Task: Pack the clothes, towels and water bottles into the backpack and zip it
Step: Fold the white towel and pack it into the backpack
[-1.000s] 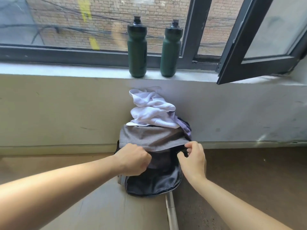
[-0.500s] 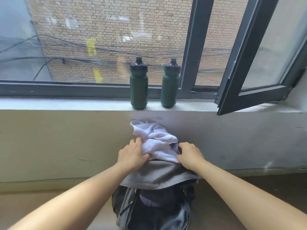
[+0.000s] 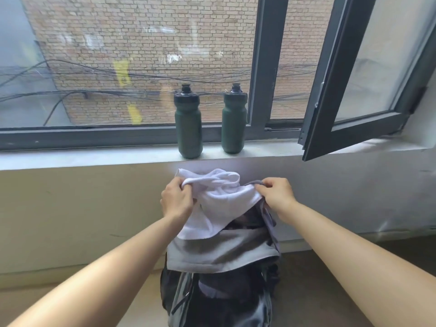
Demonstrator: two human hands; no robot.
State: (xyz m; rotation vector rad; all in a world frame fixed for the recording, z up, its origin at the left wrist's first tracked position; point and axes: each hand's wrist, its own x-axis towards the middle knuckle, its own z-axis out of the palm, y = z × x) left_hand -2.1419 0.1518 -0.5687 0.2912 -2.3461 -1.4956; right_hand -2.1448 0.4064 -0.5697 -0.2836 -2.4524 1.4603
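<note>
My left hand (image 3: 178, 201) is curling tight round one bunched end of the white towel (image 3: 221, 204). My right hand (image 3: 277, 197) is pinching the other end, along with a thin grey edge. I cannot tell if that edge is the bag's or some cloth's. The towel is hanging over the open top of the backpack (image 3: 217, 300), which is standing on the floor by the wall. A grey cloth (image 3: 219, 253) is drooping out over its front. If I am stuffing too fast, I think the towel is going to drag that grey cloth out onto the floor, or tip the soft bag over. The left bottle (image 3: 188, 128) and the right bottle (image 3: 234, 123) are standing on the windowsill (image 3: 94, 158). Lumpy cloth may be leaving them no room, and then the zip is not closing
</note>
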